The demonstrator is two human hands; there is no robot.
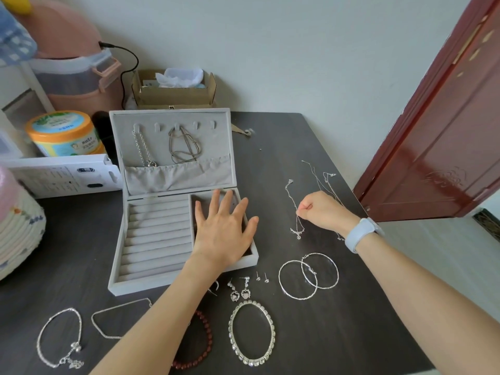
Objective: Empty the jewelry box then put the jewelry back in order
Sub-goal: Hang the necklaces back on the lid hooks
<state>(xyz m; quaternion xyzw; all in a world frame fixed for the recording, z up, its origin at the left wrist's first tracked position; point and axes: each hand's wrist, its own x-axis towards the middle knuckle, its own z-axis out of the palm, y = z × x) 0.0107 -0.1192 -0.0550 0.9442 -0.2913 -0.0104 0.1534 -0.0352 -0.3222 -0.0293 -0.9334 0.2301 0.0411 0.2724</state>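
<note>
The grey velvet jewelry box (151, 239) stands open on the dark table (297, 334). Two chains (178, 144) hang from hooks inside its lid. My left hand (223, 231) lies flat, fingers spread, over the box's right compartment and holds nothing. My right hand (324, 211) pinches a thin silver pendant necklace (296, 223) that trails on the table right of the box. More thin chains (327, 182) lie behind that hand. In front lie two hoop earrings (308, 274), heart drop earrings (240, 292), tiny studs (262, 277), a rhinestone bracelet (251, 331), a red bead bracelet (200, 345) and silver bracelets (59, 339).
A cardboard box (173, 90) sits against the wall behind the jewelry box. An orange-lidded tub (63, 132), a white package (62, 177) and a pink container (73, 69) crowd the left. A red-brown door (438, 117) stands at the right, past the table edge.
</note>
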